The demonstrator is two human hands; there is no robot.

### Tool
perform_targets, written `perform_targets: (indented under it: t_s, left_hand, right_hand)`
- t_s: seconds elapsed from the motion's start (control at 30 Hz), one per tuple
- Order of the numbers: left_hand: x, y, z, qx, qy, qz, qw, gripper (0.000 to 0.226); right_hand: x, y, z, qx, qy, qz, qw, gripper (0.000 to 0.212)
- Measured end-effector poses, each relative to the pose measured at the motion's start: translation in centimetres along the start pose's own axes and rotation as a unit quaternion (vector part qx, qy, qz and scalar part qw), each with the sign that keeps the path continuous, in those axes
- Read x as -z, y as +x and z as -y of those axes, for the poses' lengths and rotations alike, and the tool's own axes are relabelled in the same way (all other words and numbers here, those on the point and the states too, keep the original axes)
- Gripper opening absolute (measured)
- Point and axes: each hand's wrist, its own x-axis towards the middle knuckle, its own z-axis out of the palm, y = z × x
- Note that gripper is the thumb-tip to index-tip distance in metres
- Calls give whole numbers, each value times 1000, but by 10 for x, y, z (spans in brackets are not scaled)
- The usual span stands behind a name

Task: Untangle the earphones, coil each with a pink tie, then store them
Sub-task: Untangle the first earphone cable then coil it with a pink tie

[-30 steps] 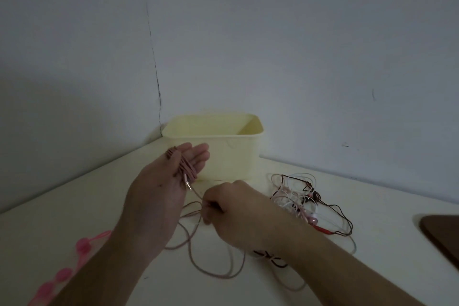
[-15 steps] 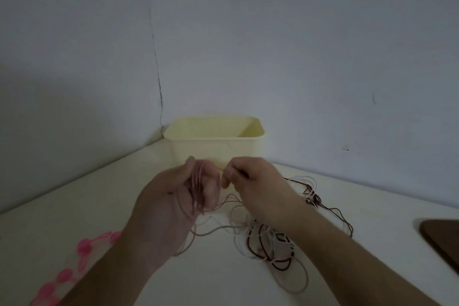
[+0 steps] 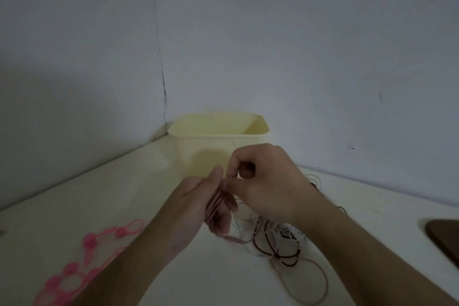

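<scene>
From the head view, our left hand [image 3: 198, 206] stands edge-on with fingers straight and close together, loops of the pink cord [image 3: 215, 202] wound around them. Our right hand [image 3: 263, 181] pinches the same cord just above the left fingertips, in front of the tub [image 3: 198, 151]. The cord's loose end trails down into the tangle [image 3: 278, 241] of dark and white earphones on the table [image 3: 154, 176], near our right wrist. The pink ties [image 3: 82, 253] lie well to the left.

To wind well, we judge it best to keep the left fingers stiff, lay each turn beside the last, and feed slack gently so the tangle is not dragged along.

Half a second ago the right hand pinched lower and further right; it has risen over the left fingertips, and the tangle has bunched closer under our wrist.
</scene>
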Motion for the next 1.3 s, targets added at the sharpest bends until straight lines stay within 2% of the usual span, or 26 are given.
perform_targets:
  t_s: [0.07, 0.17, 0.27, 0.3, 0.4, 0.47, 0.5, 0.53, 0.6, 0.7, 0.8, 0.87, 0.93, 0.97, 1.03, 1.1, 1.17, 1.23, 1.3]
  left_hand:
    - [4, 0, -1, 16, -60, 33, 997, 68]
    - [11, 5, 2, -34, -226, 34, 973, 46]
    - [11, 26, -4, 5, -329, -77, 941, 34]
    - [12, 34, -2, 11, -330, -123, 936, 32]
    - [20, 47, 11, -22, -290, -173, 941, 20]
    - [26, 44, 22, -14, -184, -194, 963, 16]
    - [25, 39, 23, -3, -114, -187, 976, 16]
    - [21, 31, 22, 3, -42, -157, 987, 25]
    - [11, 16, 18, 14, 52, -97, 994, 56]
    - [3, 2, 10, 45, -48, -15, 998, 69]
    - [9, 4, 3, 28, -91, 4, 995, 64]
    - [12, 4, 3, 31, -141, 34, 989, 59]
    - [14, 1, 0, 40, -198, 59, 978, 52]
    - [14, 2, -1, 42, -226, 66, 971, 48]
    - [13, 1, -4, 31, -290, 62, 955, 44]
    - [13, 2, -9, 9, -362, 41, 931, 41]
    - [13, 3, -12, -22, -391, 19, 920, 35]
    - [12, 2, -10, -35, -379, -8, 925, 31]
    - [9, 1, -10, -48, -312, -39, 948, 40]
  right_hand:
    - [1, 2, -4, -2, 27, -16, 1000, 23]
    - [-8, 6, -12, -25, 45, -29, 998, 28]
    - [-24, 4, -17, -60, 23, 29, 997, 30]
    - [-30, 2, -17, -61, 8, 58, 996, 29]
    - [-42, 1, -11, -34, -52, 114, 992, 22]
    - [-41, 0, -5, -14, -76, 119, 990, 20]
    - [-37, -1, -2, -6, -75, 112, 991, 21]
    - [-32, -1, 1, 0, -66, 102, 993, 22]
    - [-19, -1, 3, 0, -23, 66, 998, 24]
    - [-4, 6, -3, 1, -5, -24, 1000, 21]
    - [3, 9, -13, -8, 19, -53, 998, 22]
    - [4, 9, -18, -44, 173, -24, 984, 28]
    - [2, 6, -18, -90, 359, 13, 929, 30]
    - [1, 5, -17, -109, 404, 19, 908, 30]
    - [-5, 4, -18, -140, 425, 13, 894, 30]
    - [-15, 4, -23, -158, 377, 3, 913, 32]
    - [-23, 3, -26, -153, 258, 4, 954, 37]
    - [-32, 2, -23, -120, 137, 46, 982, 38]
    - [-38, 1, -16, -87, 37, 99, 991, 35]
